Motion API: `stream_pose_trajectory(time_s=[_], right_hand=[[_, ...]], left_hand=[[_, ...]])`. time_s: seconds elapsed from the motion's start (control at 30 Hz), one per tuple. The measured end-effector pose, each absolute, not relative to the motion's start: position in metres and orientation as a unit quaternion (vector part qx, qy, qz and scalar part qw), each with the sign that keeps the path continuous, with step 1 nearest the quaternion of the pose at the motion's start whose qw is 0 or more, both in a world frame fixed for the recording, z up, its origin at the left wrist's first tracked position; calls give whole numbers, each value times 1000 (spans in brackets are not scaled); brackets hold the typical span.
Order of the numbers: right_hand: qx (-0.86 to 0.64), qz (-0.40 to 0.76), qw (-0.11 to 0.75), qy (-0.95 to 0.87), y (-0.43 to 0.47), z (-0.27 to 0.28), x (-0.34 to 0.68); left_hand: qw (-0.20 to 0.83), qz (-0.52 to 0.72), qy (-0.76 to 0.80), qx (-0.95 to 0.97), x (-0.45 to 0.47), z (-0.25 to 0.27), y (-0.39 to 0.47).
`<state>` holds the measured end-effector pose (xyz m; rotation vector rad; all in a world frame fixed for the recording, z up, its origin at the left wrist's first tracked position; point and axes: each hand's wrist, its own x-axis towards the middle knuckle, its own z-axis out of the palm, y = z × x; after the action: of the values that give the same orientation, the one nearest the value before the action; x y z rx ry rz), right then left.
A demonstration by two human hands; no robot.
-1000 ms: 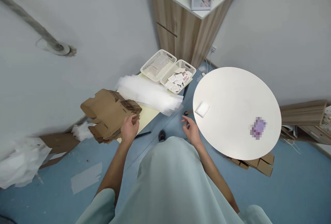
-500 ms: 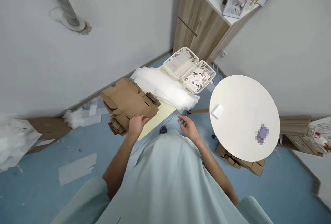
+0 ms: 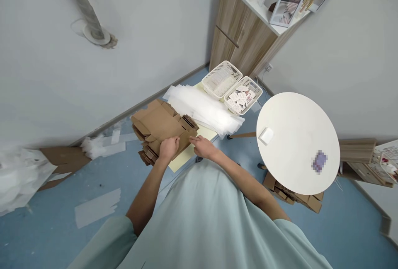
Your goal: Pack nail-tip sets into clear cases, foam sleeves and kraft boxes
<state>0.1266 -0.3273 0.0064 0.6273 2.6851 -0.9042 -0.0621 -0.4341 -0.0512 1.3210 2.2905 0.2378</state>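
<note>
Flattened brown cardboard boxes point(image 3: 161, 122) lie stacked on a pale yellow low table point(image 3: 183, 158), their cut flaps showing at the sides. At the near edge of the top box, my left hand point(image 3: 168, 149) is closed with its fingers curled over the board. My right hand point(image 3: 203, 147) meets the same box at its right corner, fingers and thumb pinched on the edge. Beyond the stack, a fanned pile of translucent white plastic bags point(image 3: 200, 109) covers more of the table.
A white basket of clear packets point(image 3: 221, 79) and another of printed cards point(image 3: 242, 95) stand at the far end. To the right is a round white table point(image 3: 298, 136), with cardboard point(image 3: 292, 194) beneath. White plastic point(image 3: 21, 178) lies at left, near a wooden cabinet-side wall.
My right hand has moved left from the air beside the table to the cardboard's right corner. My left hand stays at the near edge. The whole view has shifted slightly.
</note>
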Motion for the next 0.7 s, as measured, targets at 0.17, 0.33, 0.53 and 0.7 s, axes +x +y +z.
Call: stream_pose_trajectory(time_s=[0.17,0.33,0.53,0.7], right_hand=[[212,-235,220,923,-334,-8,103],[224,-226,250,915,-341,-10,95],[240,-238,235,911,-351,1,87],[274,-320,87,903,-334,32,127]], left_hand=[[237,68,836,491,-48,-41,-434],[232,129,852,451,-42,-23,-444],[128,264,845,447,-63,39,-454],[22,375,798,472,-68,116,-443]])
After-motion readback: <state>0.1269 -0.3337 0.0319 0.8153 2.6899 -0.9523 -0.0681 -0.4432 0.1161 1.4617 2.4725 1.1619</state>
